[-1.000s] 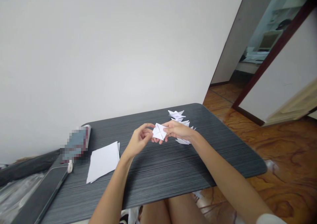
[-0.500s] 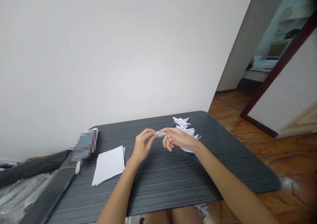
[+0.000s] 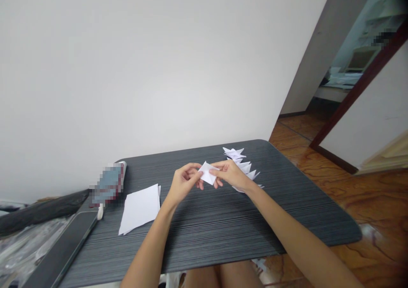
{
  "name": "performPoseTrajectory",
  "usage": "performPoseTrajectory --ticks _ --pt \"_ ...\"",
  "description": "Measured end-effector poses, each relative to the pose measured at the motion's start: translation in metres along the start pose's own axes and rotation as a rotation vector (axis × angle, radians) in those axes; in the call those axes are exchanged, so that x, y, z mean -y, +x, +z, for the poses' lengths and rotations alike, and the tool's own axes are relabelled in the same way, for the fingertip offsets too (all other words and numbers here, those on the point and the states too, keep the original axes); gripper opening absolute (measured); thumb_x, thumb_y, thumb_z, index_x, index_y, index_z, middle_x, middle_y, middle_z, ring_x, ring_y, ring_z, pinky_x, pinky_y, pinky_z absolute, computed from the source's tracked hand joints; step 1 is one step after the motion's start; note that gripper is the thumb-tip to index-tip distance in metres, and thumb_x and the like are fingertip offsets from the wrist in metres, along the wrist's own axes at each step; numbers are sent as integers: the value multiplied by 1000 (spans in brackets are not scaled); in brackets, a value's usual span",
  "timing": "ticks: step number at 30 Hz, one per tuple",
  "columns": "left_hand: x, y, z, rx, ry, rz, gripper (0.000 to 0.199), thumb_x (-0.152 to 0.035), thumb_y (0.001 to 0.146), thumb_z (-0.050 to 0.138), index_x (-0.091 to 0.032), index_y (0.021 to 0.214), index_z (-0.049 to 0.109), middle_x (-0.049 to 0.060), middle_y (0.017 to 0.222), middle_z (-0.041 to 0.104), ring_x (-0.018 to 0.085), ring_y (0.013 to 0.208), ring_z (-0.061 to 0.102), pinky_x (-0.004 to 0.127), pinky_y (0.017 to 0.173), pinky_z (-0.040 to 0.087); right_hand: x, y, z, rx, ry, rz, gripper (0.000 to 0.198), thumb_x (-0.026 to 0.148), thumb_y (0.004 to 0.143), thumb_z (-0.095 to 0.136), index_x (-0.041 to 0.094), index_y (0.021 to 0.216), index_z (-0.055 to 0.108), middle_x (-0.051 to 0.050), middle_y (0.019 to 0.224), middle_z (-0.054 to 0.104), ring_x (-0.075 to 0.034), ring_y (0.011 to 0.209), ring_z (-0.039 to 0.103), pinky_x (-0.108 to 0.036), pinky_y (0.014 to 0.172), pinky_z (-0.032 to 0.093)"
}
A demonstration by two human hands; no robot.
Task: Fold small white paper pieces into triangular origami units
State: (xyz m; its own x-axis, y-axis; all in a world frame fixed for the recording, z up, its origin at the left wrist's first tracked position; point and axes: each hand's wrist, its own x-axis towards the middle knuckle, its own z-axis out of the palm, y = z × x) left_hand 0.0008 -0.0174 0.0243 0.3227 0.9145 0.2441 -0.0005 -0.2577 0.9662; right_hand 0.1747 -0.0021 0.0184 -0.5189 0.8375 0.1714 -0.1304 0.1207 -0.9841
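A small folded white paper square (image 3: 208, 174) is held up over the dark table, one corner pointing up. My left hand (image 3: 185, 180) pinches its left corner between thumb and fingers. On the opposite side, my right hand (image 3: 230, 174) grips the right corner, its thumb lying on the paper's face. Several folded paper boats (image 3: 245, 167) with pointed tips stand in a row just behind and to the right of my right hand, which partly hides them. To the left of my left hand lies a small stack of white paper sheets (image 3: 140, 207).
The dark wood-grain table (image 3: 204, 237) stands against a white wall (image 3: 159, 67). A blurred-out item with a red edge (image 3: 110, 182) lies at its left end, beside a long black object (image 3: 63, 249). A doorway opens on the right above a wooden floor (image 3: 379, 220).
The paper has turned from nearly edge-on to face me as a diamond. My right hand has rotated, bringing its thumb onto the paper; my left hand's thumb now lies on it too.
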Motion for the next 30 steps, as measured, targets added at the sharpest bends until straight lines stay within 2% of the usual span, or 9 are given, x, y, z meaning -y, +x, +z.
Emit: performPoseTrajectory --ticks 3,10,14,18,22,25,30 --pt "-5 0 -2 22 -58 18 21 -24 74 57 -9 88 53 3 59 62 14 51 60 23 49 44 1 0 -4 -17 62 0 35 30 71 59 8 98 62 -3 52 62 -9 41 53 -20 40 37" --pt "-2 -1 -4 -12 -149 66 12 -18 71 60 -8 78 58 4 55 63 15 47 60 24 46 44 1 0 -11 11 65 -11 24 21 72 58 11 93 65 -4 53 64 -11 48 59 -21 46 41" --pt "3 -1 -6 29 -239 89 11 -17 69 63 -9 75 60 4 57 64 16 48 61 25 45 44 3 -2 -10 35 87 -51 19 15 72 56 12 87 67 -4 56 66 -12 50 60 -21 47 42" --pt "0 -3 -7 116 -253 47 12 -20 70 62 -9 74 58 5 60 65 17 50 62 26 47 46 8 -5 -7 71 46 -86 17 12 72 54 12 82 68 -4 60 66 -12 52 60 -22 48 44" --pt "-3 -2 -4 118 -168 -60 15 -25 72 59 -11 76 55 1 50 60 13 41 57 21 40 40 12 -7 -4 90 -41 -139 17 12 72 53 13 81 68 -4 66 65 -12 57 60 -23 52 46" --pt "-3 0 -1 90 -50 -111 20 -27 71 60 -9 79 56 1 49 60 12 41 56 20 40 39 12 -7 -4 77 -99 -167 19 14 73 53 13 84 68 -5 70 65 -12 61 59 -24 54 46" --pt "0 -1 1 -30 196 -1 22 -30 73 56 -10 80 61 2 52 61 12 48 57 22 50 44 8 -4 -5 -57 -144 -78 41 21 74 53 13 114 52 -2 69 63 -10 59 56 -26 61 45"
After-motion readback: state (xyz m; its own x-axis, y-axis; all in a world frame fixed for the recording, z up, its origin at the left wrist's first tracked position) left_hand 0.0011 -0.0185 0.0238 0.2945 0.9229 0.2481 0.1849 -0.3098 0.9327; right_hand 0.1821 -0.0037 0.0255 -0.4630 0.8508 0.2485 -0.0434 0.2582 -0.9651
